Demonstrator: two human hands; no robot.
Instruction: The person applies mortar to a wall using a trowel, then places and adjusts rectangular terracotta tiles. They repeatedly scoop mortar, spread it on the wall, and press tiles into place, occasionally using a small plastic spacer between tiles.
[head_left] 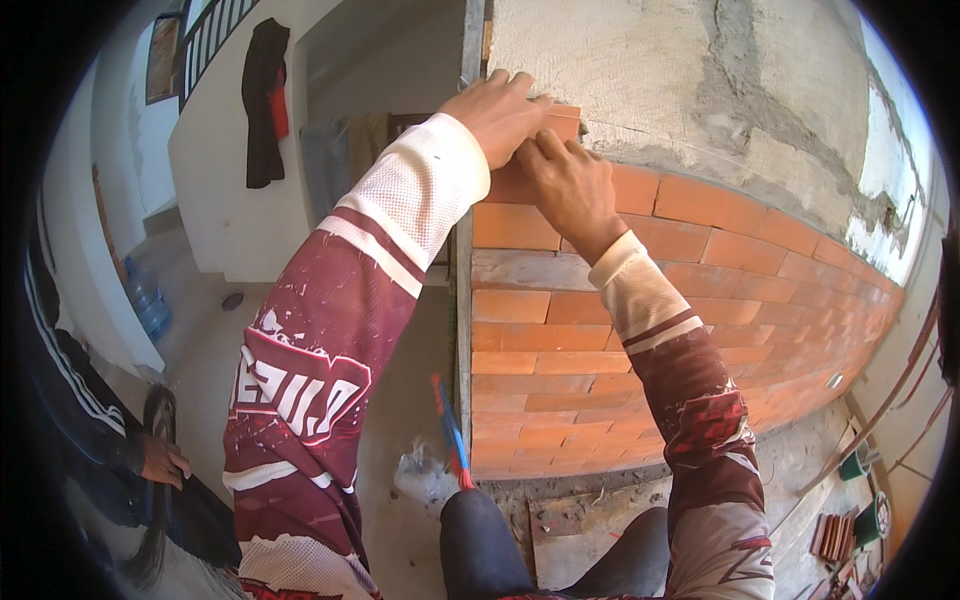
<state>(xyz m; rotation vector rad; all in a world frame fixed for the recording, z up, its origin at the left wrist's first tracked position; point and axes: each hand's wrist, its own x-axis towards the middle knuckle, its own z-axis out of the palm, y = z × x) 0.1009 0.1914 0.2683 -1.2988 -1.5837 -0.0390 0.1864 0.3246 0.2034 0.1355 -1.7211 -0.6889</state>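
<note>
At the upper left corner of the brick-faced wall, both my hands work close together. My left hand [497, 112] is bent over the top of an orange brick tile [566, 121], fingers curled at the wall's edge; what its fingertips grip is hidden. Just below and to the right, my right hand [572, 183] is closed in a pinch against the same tile, and whatever it holds is too small to make out. A thin string [640, 135] stretches rightward from the tile along the top course. Rows of orange brick tiles [690, 210] cover the wall beneath.
A straight upright strip [463, 340] lines the wall's left edge. Rough plaster [640, 60] lies above the tiles. Below are a clear plastic bag [425, 475], a stack of tiles [832, 537] and a bucket [873, 520]. Another person's hand [163, 462] shows at left.
</note>
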